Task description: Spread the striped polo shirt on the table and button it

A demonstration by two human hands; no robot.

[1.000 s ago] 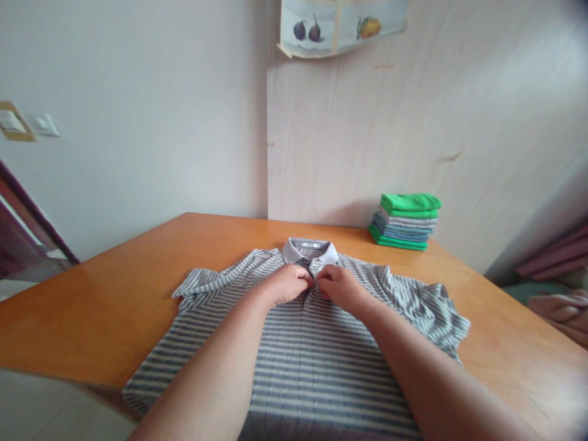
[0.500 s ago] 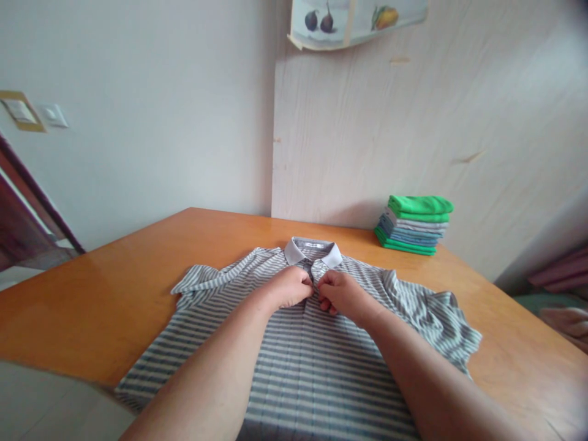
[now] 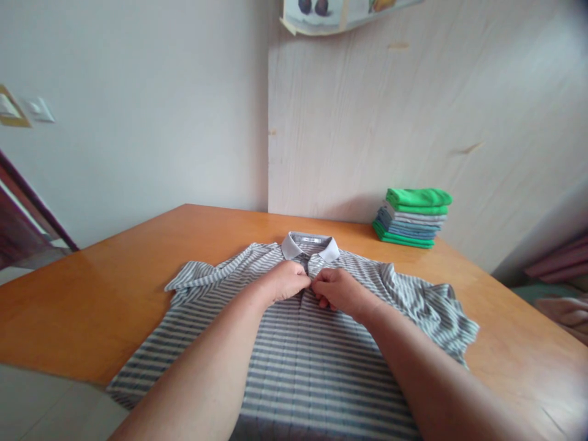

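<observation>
A grey-and-white striped polo shirt (image 3: 294, 361) lies front side up on the wooden table, its plain light collar (image 3: 329, 250) at the far end. Both hands meet at the front placket just below the collar. My left hand (image 3: 288, 280) pinches the placket's left edge, fingers closed. Close beside it, my right hand (image 3: 339, 288) has its fingers curled and closed on the placket's other edge. Whatever button lies between the fingertips is hidden. The left sleeve (image 3: 193, 275) lies folded over, while the right sleeve (image 3: 441, 312) is rumpled.
At the table's back right stands a stack of folded green, grey and blue clothes (image 3: 411, 218). The wooden table (image 3: 78, 300) meets the wall behind. A picture (image 3: 342, 15) hangs above, and pinkish fabric (image 3: 558, 263) lies beyond the right edge.
My fingertips have come slightly closer together at the placket, both hands still on it. The view has tilted down a little and shifted slightly.
</observation>
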